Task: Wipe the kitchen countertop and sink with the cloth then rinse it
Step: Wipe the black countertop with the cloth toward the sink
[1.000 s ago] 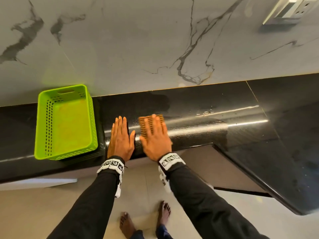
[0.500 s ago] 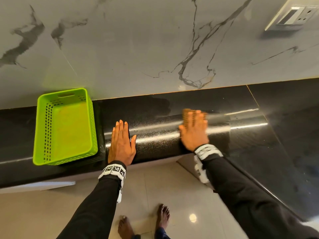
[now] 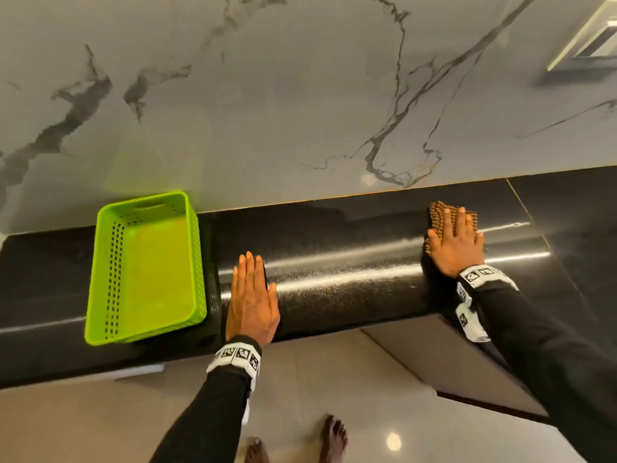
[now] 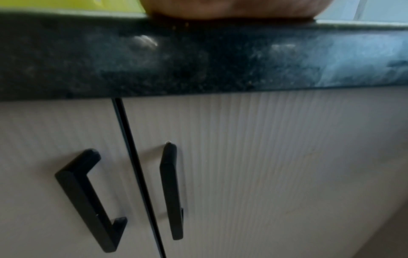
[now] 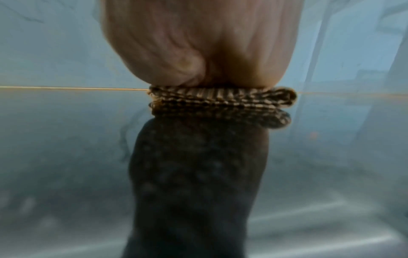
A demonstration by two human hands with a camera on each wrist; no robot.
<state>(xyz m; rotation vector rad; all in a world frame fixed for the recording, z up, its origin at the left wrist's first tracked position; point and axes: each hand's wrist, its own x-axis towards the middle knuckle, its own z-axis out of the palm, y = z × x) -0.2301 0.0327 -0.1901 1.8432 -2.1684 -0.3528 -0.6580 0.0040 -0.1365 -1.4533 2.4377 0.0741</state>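
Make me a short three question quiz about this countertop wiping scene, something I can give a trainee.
1. True or false: the right hand presses the cloth flat on the black countertop.
2. Multiple choice: what does the left hand hold? A) the cloth B) the green basket C) nothing, it lies flat on the countertop.
3. Fill in: the green basket sits to the ___ of the left hand, going by the person's own sides.

Key
1. True; straight fingers lie over the cloth.
2. C.
3. Left, beside it but not touching.
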